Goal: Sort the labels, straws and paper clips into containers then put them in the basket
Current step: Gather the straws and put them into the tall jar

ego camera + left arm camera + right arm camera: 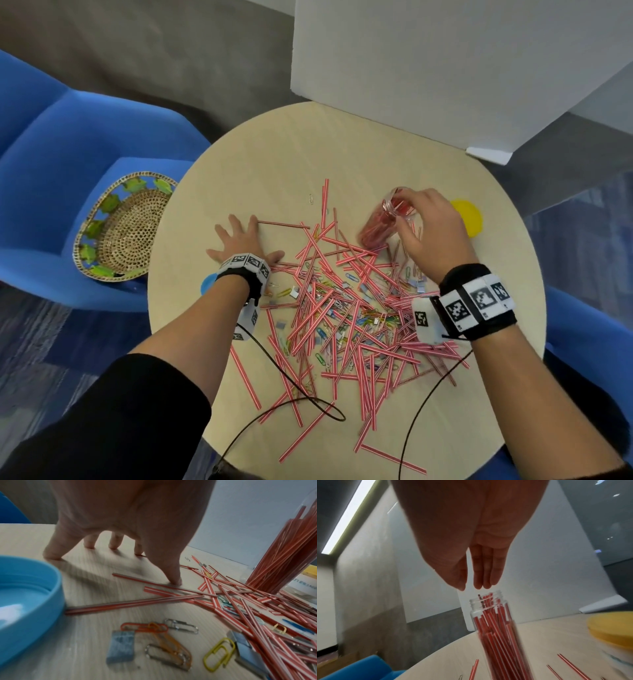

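Note:
Red-and-white straws (342, 308) lie in a heap across the round table (274, 154), mixed with coloured paper clips (346, 318) and small grey-blue labels (419, 286). A clear jar (385, 222) packed with straws stands at the heap's far side. My right hand (428, 229) hovers over its mouth; in the right wrist view the hand (481, 572) has straight fingers just above the jar (496, 628) rim and holds nothing. My left hand (239, 240) rests spread on the table left of the heap. In the left wrist view its thumb tip (175, 581) presses on a straw (145, 582).
A woven basket (126, 229) sits on the blue chair (68, 154) left of the table. A yellow lid (467, 216) lies beyond my right hand. A blue lid (25, 601) lies by my left wrist, with paper clips (154, 627) and a label (121, 647) close by. White boards (445, 68) stand behind the table.

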`<state>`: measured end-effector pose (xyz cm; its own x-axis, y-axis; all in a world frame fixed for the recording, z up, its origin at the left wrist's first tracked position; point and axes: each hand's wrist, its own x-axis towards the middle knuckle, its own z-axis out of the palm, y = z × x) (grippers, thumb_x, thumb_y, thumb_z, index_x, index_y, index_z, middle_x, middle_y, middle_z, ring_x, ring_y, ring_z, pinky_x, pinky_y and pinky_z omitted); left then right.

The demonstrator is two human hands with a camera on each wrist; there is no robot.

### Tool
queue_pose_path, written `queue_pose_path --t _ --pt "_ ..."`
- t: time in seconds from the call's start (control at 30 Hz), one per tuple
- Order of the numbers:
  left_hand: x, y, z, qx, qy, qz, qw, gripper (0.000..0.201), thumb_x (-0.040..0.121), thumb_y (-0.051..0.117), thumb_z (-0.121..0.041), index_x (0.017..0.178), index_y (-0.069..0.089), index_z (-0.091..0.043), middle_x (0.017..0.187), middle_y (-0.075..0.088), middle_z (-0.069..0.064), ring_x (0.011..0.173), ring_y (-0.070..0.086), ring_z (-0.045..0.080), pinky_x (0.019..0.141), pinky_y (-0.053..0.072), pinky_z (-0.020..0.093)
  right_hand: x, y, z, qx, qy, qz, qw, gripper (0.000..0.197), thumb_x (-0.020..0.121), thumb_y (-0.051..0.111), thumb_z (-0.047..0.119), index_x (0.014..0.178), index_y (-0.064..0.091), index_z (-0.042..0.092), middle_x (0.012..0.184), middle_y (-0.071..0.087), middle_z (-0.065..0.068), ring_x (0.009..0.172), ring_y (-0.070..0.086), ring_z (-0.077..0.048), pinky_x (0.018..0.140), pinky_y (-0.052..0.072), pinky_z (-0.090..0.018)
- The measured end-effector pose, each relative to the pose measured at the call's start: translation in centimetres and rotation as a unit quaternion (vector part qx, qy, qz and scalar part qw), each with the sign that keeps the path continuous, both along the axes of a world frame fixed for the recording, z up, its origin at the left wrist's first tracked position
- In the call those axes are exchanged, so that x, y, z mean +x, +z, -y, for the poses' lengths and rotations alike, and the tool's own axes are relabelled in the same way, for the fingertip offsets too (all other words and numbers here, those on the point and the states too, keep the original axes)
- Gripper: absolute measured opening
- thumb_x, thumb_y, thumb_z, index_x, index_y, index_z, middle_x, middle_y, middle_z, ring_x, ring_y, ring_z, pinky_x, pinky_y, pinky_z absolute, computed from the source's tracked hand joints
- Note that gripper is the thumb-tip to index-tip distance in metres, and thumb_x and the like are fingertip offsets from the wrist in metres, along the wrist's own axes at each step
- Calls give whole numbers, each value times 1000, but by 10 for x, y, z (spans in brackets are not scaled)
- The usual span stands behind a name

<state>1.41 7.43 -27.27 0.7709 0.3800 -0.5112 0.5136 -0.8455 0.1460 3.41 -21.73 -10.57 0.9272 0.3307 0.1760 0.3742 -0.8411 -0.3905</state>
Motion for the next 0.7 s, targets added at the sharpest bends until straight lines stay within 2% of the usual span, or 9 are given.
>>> queue_pose_path --t 0.07,0.13,0.27,0.33,0.37,0.47,0.53,0.63,0.7 --pt "2 6 -2 -18 3 -9 1000 101 64 73 -71 144 21 -37 156 9 5 144 6 43 101 27 74 -23 3 9 17 -48 -50 997 15 92 62 14 107 64 16 91 61 3 82 58 -14 79 47 -26" --pt "3 18 -1 -39 -1 -23 999 99 64 71 -73 144 25 -35 152 19 8 141 16 43 101 27 74 -54 -6 19 -10 -129 -197 972 6 92 65 26 92 61 20 80 61 6 75 60 -12 75 51 -29" --pt "-28 53 19 -40 -8 6 999 88 72 64 -74 139 37 -24 135 45 11 126 43 36 100 42 56 -127 -57 34 -148 -173 -481 847 42 78 76 50 89 59 14 89 69 -7 72 62 -16 73 56 -34" --pt "-61 66 28 -28 -15 10 999 74 77 65 -67 128 46 -15 121 56 10 112 55 31 88 51 45 -159 -81 29 -213 -159 -522 811 63 70 76 62 103 57 12 98 67 -5 80 59 -17 69 52 -29" --pt "-81 70 32 -22 -17 -13 1000 70 79 65 -63 124 48 -13 111 60 7 103 59 28 81 53 40 -172 -90 24 -235 -157 -526 802 76 66 76 66 114 55 11 107 65 -5 89 59 -18 74 52 -29" --pt "-136 75 36 15 -16 -88 996 70 75 68 -65 115 53 -10 83 58 1 81 58 22 64 48 31 -201 -111 13 -204 -192 -515 810 112 61 83 62 145 33 8 141 51 -11 127 51 -28 102 47 -38" --pt "-165 73 39 20 -14 -127 992 82 67 73 -69 119 50 -9 96 63 4 93 62 24 69 49 32 -212 -117 6 -169 -206 -495 827 116 64 87 50 152 22 11 148 44 -12 134 46 -30 107 44 -41" --pt "-200 64 48 -2 -9 -171 985 112 48 81 -72 131 36 -12 119 58 8 111 59 27 86 52 38 -217 -122 1 -127 -214 -459 853 102 71 85 38 150 26 12 141 52 -13 128 52 -32 103 46 -42" --pt "-221 57 63 -25 -5 -168 986 123 36 86 -69 132 31 -16 124 50 9 113 57 27 91 52 39 -216 -123 1 -101 -196 -431 875 75 78 81 33 138 41 10 128 59 -12 118 59 -30 97 50 -40"
